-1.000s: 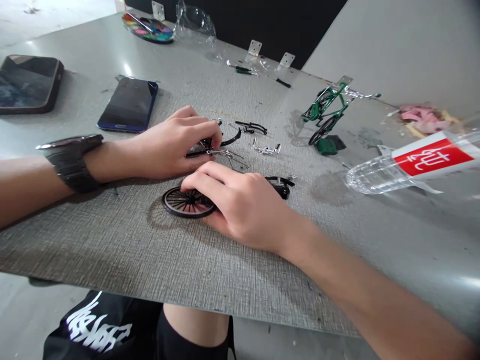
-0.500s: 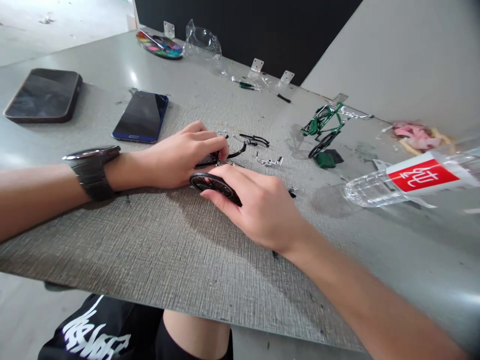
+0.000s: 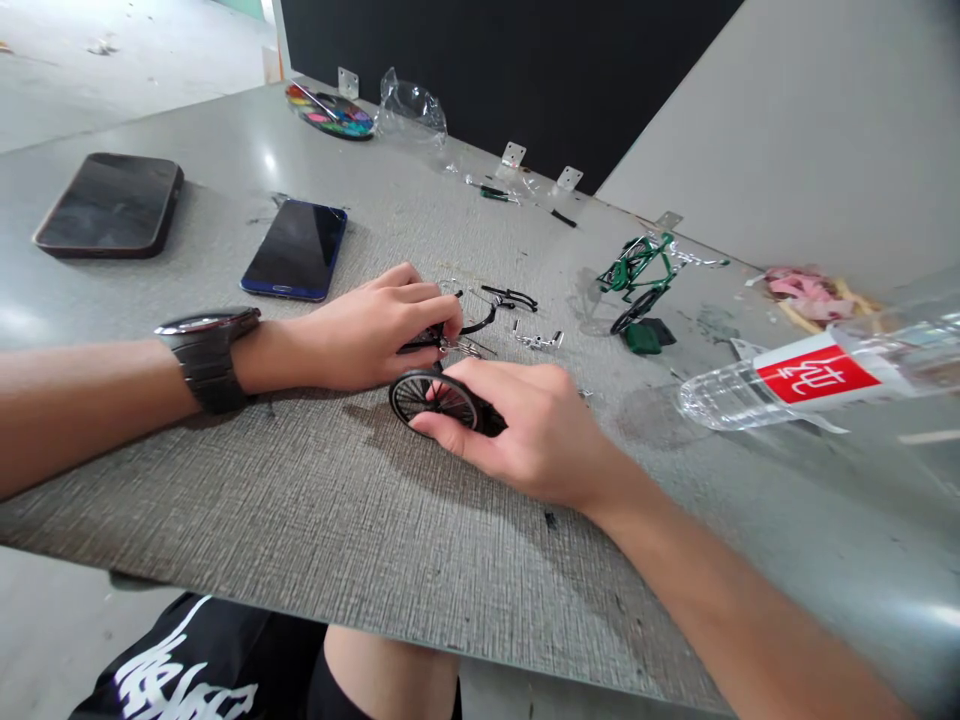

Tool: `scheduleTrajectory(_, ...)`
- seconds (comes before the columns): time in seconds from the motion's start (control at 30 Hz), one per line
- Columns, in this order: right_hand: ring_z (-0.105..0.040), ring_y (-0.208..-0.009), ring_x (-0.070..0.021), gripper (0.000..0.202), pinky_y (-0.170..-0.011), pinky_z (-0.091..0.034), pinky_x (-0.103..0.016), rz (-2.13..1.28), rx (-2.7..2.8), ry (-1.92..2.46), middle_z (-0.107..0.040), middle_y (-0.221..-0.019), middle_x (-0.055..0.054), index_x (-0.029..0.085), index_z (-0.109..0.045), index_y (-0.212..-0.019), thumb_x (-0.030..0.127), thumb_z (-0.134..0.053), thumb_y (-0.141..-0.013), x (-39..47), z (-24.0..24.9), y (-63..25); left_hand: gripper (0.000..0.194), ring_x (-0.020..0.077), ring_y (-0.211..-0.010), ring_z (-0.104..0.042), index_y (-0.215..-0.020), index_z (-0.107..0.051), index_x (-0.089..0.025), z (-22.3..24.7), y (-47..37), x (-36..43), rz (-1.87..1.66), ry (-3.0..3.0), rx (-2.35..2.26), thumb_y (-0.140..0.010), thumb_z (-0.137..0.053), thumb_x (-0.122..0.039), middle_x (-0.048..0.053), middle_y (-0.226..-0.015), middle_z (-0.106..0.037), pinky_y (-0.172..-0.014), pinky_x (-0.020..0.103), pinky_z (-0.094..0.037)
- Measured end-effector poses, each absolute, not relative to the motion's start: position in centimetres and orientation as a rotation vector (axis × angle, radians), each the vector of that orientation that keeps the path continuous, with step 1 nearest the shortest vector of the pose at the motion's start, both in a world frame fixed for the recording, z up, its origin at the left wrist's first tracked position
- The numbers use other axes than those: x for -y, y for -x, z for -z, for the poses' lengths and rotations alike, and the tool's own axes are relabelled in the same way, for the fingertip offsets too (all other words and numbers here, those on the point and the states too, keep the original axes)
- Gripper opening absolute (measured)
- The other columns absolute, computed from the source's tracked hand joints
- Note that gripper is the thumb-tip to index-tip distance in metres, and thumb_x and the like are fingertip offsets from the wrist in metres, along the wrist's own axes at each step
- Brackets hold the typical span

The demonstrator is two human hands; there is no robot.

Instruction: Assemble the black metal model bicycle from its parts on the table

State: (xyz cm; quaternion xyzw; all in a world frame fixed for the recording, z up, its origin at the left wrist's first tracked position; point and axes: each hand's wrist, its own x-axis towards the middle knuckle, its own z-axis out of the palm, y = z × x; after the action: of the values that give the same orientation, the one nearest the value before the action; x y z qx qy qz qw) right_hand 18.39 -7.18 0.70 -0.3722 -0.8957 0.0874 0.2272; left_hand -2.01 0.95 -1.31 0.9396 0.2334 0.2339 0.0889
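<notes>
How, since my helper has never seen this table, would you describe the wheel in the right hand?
On the grey table, find the right hand, the one without a wristwatch. The wheel is in its grip. Unlike the thin, curved black parts beyond, it is a round black ring with a pale rim and spokes.

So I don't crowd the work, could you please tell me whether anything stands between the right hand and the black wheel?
Nothing visible does: the right hand holds the wheel, its thumb across the near face. The left hand is close beyond the wheel, not between them.
</notes>
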Motion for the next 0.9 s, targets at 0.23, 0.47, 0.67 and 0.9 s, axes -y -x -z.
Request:
scheduleTrajectory(0.23, -0.067, -0.081, -0.0186, 0.041, -0.071, -0.046, -0.030, -0.249, 2.520, 1.104, -0.073, -0.096, -0.006, 0.017, -0.065, -0.109, 0.054, -0.051, -0.096, 7.17, -0.59, -18.24, 0.019, 0.0248, -0.098, -0.050, -0.103, -0.060, -0.020, 1.37, 1.97, -0.99, -0.702, -2.780, -0.688, -0.096, -0.050, -0.034, 0.009, -0.100, -0.066, -0.087, 0.036, -0.041)
scheduleTrajectory(0.47, -0.070, -0.084, -0.0216, 0.053, -0.065, -0.046, -0.030, -0.129, 2.564, 1.252, -0.074, -0.107, -0.009, 0.017, -0.059, -0.121, 0.061, -0.049, -0.094, 7.08, -0.88, -18.28, 0.024, 0.0244, -0.097, -0.049, -0.105, -0.061, -0.020, 1.60, 1.92, -1.09, -0.723, -2.770, -0.682, -0.098, -0.048, -0.039, 0.009, -0.101, -0.066, -0.086, 0.036, -0.041)
scheduleTrajectory(0.67, -0.069, -0.069, -0.0196, 0.063, -0.053, -0.036, -0.030, 0.036, 2.655, 1.264, -0.076, -0.095, -0.007, 0.019, -0.061, -0.121, 0.071, -0.041, -0.092, 7.33, -1.09, -18.19, 0.023, 0.0244, -0.097, -0.050, -0.103, -0.060, -0.020, 1.50, 1.87, -1.08, -0.714, -2.785, -0.702, -0.097, -0.051, -0.040, 0.008, -0.100, -0.067, -0.087, 0.036, -0.041)
scheduleTrajectory(0.9, -0.066, -0.062, -0.0186, 0.073, -0.048, -0.029, -0.031, 0.178, 2.689, 1.279, -0.076, -0.090, -0.008, 0.018, -0.060, -0.125, 0.076, -0.035, -0.090, 7.31, -1.46, -18.36, 0.021, 0.0243, -0.097, -0.051, -0.103, -0.060, -0.020, 1.62, 1.90, -1.19, -0.717, -2.796, -0.696, -0.097, -0.051, -0.038, 0.008, -0.101, -0.067, -0.086, 0.036, -0.042)
